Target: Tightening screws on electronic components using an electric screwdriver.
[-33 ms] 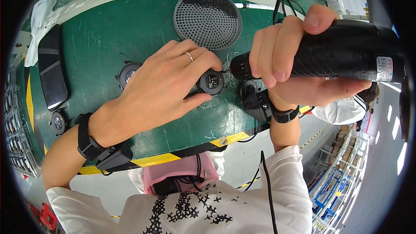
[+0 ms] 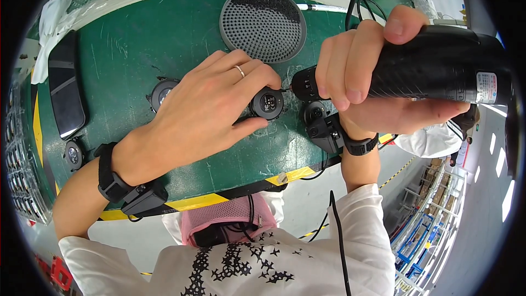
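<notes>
The left hand (image 2: 211, 96), half-curled, pinches a smartwatch case (image 2: 268, 103); the right hand (image 2: 357, 71) wraps an electric screwdriver (image 2: 430, 66), bit (image 2: 286, 90) at the case's edge.

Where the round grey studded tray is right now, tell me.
In the head view, the round grey studded tray lies at top centre on the green tabletop, just beyond the left hand.

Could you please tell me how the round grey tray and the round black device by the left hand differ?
The round grey tray is much wider than the round black device.
The tray's face is covered in dimples, while the device's is mostly smooth with printed markings.
The tray carries small black pieces; the device is held by the left hand.
Both are round.
</notes>
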`<state>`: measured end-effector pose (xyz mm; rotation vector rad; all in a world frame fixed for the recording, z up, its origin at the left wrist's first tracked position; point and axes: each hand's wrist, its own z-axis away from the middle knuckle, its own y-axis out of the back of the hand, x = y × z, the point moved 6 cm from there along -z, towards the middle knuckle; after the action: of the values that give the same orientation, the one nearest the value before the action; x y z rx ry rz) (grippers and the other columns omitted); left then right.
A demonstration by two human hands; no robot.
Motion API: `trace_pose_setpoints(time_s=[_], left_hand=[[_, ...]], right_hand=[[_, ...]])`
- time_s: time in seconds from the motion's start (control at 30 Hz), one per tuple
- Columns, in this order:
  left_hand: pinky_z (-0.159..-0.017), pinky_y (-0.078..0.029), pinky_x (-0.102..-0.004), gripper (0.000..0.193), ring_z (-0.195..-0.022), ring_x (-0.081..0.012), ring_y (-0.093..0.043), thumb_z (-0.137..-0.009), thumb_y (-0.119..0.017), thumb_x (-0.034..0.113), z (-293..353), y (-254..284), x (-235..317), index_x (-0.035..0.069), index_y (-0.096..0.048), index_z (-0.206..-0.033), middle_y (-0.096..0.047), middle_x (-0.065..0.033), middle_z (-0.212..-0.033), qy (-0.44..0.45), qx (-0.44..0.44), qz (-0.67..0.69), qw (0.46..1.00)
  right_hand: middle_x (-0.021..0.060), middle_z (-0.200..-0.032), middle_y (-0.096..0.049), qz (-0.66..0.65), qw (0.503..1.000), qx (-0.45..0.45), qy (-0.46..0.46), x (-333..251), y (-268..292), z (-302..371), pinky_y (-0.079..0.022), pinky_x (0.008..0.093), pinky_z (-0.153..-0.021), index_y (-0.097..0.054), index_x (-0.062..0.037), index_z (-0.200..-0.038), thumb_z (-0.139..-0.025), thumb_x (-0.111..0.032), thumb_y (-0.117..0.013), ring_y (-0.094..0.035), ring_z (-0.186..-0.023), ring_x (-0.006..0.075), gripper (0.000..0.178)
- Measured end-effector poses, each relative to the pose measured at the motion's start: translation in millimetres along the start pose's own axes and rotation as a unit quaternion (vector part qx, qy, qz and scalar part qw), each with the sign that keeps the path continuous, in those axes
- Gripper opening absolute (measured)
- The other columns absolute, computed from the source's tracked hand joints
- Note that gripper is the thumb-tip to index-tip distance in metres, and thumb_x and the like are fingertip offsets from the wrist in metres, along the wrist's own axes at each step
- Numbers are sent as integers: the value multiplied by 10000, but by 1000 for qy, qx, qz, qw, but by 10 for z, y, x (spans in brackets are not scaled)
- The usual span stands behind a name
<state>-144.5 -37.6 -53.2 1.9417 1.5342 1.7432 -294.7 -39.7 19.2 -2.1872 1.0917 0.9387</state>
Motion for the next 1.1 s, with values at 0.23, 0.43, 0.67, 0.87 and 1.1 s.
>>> trace_pose_setpoints(time_s=[0.23,0.43,0.67,0.87,1.1], left_hand=[[-921,-477,-400,437,-1040,-269,-610,-748,-842,129,-13,12,20,75,-603,-1109,-666,-49,-1064,-11,12,-1,1000],[-913,-475,-405,455,-1044,-270,-609,-740,-846,124,11,31,11,75,-607,-1124,-670,-49,-1067,2,11,-6,1000],[-911,-470,-409,458,-1047,-275,-607,-741,-847,133,10,26,4,76,-608,-1128,-672,-51,-1071,5,10,-7,1000],[-916,-467,-412,460,-1062,-284,-607,-745,-849,148,-5,36,25,77,-607,-1130,-675,-55,-1083,0,5,-6,1000],[-928,-468,-410,471,-1076,-285,-603,-735,-850,149,-42,34,31,88,-619,-1141,-669,-55,-1090,18,-9,10,1000]], right_hand=[[42,-613,-555,-43,999,-18,3,62,-42,-11,-402,263,-381,-434,-61,-1191,-867,-871,-492,-464,-408,137,874],[65,-610,-555,-16,999,-31,-11,50,-149,-37,-410,273,-384,-426,-48,-1153,-830,-881,-536,-456,-408,152,900],[76,-624,-563,-29,999,-29,-6,96,-129,-32,-410,293,-383,-429,-36,-1142,-806,-891,-553,-463,-420,164,928],[69,-619,-561,-22,999,6,-33,78,-112,-4,-401,302,-388,-438,-18,-1181,-811,-897,-537,-470,-425,168,958],[27,-679,-532,-77,996,29,16,-149,132,-60,-407,286,-450,-465,27,-1218,-929,-783,-499,-475,-475,136,861]])
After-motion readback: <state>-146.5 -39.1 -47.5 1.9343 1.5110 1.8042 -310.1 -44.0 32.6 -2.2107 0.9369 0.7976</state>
